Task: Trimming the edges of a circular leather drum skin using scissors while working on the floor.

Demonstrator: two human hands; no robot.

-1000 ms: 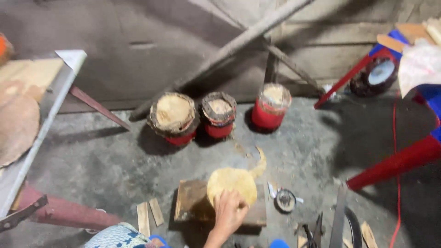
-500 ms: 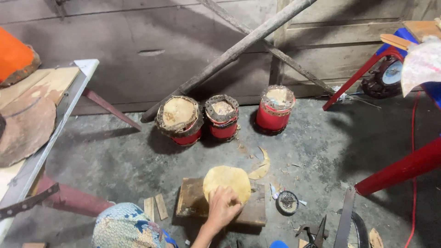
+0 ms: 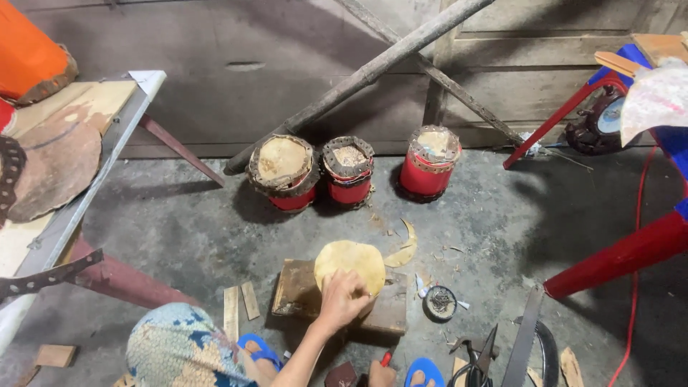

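A round pale-yellow hide disc (image 3: pixel 351 261) lies on a flat wooden block (image 3: pixel 294 290) on the concrete floor. My left hand (image 3: pixel 342 301) rests on the disc's near edge, fingers curled over it. Only the top of my right hand (image 3: pixel 382 374) shows at the bottom edge, closed around a small red-handled tool (image 3: pixel 387 356). A curved hide offcut (image 3: pixel 405 251) lies just right of the disc. Behind them stand three small red drums with hide tops (image 3: pixel 283 172) (image 3: pixel 349 172) (image 3: pixel 430 161).
A workbench (image 3: pixel 107 143) at left carries hide pieces and an orange drum (image 3: pixel 32 54). Red stool legs (image 3: pixel 623 254) stand at right. Scissors (image 3: pixel 476 358), a small round tin (image 3: pixel 439 302), wood strips (image 3: pixel 240 304) and a long pole (image 3: pixel 373 72) are nearby. My patterned knee (image 3: pixel 183 351) is at bottom left.
My left hand stays on the hide disc on the block. The view has shifted slightly, bringing more of the workbench into sight at left.
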